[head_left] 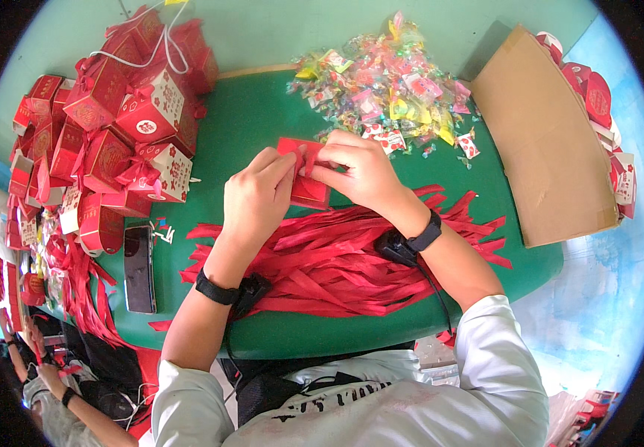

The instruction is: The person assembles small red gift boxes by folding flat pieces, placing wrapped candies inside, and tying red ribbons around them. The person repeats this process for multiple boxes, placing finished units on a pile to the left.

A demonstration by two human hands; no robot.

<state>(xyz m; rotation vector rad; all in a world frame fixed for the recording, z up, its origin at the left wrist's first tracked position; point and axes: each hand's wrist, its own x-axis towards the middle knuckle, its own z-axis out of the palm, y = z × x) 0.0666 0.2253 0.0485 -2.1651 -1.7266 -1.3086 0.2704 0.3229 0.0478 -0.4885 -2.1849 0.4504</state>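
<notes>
A small red gift box (311,195) stands on the green table between my hands. My left hand (256,195) is closed at the box's left side, its thumb and fingertips pinched on a red ribbon (308,159) over the top. From the right, my right hand (363,170) pinches the same ribbon with thumb and forefinger. The fingers hide part of the box top and the ribbon's ends. Below my hands, a wide bundle of loose red ribbons (322,261) lies across the table under both forearms.
Wrapped candies (389,93) are heaped at the back. Many red gift boxes (102,160) are stacked at left, near a dark phone (139,268). An open cardboard box (549,141) stands at right beside more red boxes (597,97). Another person's hand (52,378) shows at lower left.
</notes>
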